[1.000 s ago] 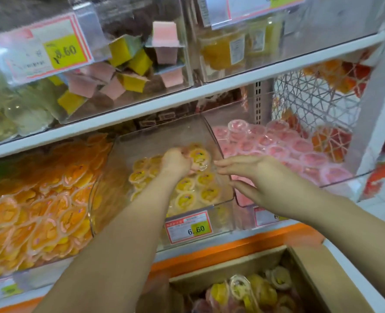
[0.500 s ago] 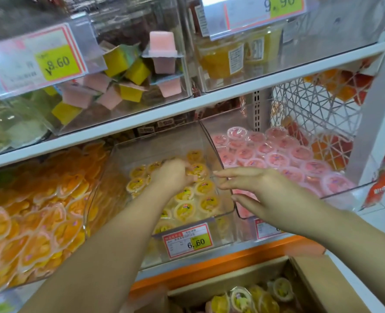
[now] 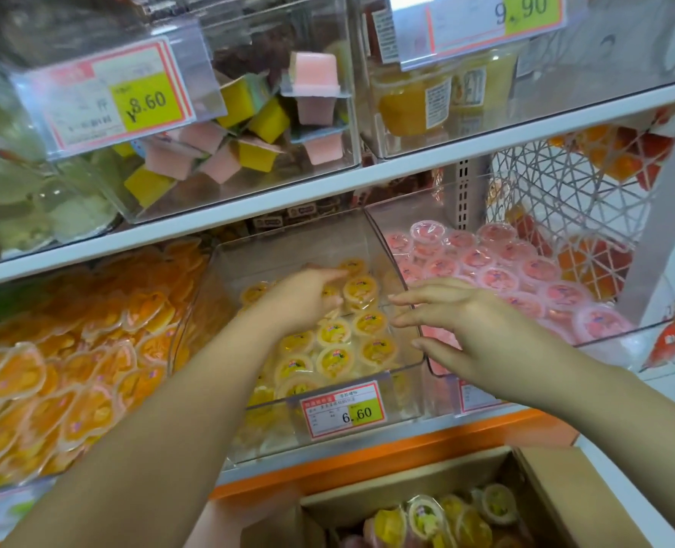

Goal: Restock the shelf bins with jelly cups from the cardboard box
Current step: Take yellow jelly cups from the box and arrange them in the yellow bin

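The left hand (image 3: 308, 300) curls over cups (image 3: 335, 361) in the bin (image 3: 407, 389) — grip unclear; the spread right hand (image 3: 478, 326) hangs nearer the box (image 3: 407, 482).

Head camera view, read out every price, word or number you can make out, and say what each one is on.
"9.90": top right price tag.
"8.60", after a yen sign: upper left price tag.
"6.60": front price tag on the yellow jelly cup bin.
Small print on these tags, the jar labels and the cup lids: too blurred to read.
Pink bin tag: mostly hidden, unreadable.
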A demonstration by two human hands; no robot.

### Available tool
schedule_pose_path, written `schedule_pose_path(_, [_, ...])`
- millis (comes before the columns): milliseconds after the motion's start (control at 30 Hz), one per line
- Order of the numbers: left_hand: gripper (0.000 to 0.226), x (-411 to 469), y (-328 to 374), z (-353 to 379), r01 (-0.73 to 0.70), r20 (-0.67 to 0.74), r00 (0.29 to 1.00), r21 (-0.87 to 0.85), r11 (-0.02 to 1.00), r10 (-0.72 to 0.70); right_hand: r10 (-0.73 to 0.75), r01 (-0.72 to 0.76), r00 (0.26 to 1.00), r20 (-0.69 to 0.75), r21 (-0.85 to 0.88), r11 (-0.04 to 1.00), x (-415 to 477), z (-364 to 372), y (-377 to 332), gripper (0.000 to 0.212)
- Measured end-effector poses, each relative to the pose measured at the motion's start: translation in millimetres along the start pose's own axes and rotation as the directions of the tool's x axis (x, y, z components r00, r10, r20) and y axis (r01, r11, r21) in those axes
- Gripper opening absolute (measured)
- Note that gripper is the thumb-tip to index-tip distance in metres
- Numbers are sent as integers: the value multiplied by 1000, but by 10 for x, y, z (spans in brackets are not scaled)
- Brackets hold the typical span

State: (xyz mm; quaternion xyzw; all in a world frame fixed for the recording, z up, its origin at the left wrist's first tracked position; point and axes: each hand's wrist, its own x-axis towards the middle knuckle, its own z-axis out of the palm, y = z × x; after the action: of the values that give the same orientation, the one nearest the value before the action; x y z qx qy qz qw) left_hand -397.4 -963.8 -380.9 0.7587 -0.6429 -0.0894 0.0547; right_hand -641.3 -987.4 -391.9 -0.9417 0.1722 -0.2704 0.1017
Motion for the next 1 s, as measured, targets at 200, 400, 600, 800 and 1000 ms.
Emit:
schedule_pose_path(200, [43, -844, -80, -334, 18, 273, 962, -50, 999, -4, -48, 44, 997, -61, -62, 997, 186, 90, -358, 21])
schedule_pose_path(400, [28, -1040, -133, -200, 20, 227, 973, 38, 999, -29, 188, -190, 956, 227, -13, 982, 642, 357, -663, 25])
schedule_pose_path(600, [15, -975, -177, -74, 74, 127, 990, -97, 993, -61, 215, -255, 812, 543, -2, 967, 899, 576, -692, 31])
schedule_pose_path(800, [14, -942, -195, -60, 5, -281, 956, -279, 960, -87, 389, -432, 871, 301, 90, 897, 864, 565, -660, 10])
schedule_pose_path(1000, [4, -930, -59, -71, -2, -113, 918, -960, 281, -380, 528, -453, 846, -71, 427, 783, 820, 410, -627, 19])
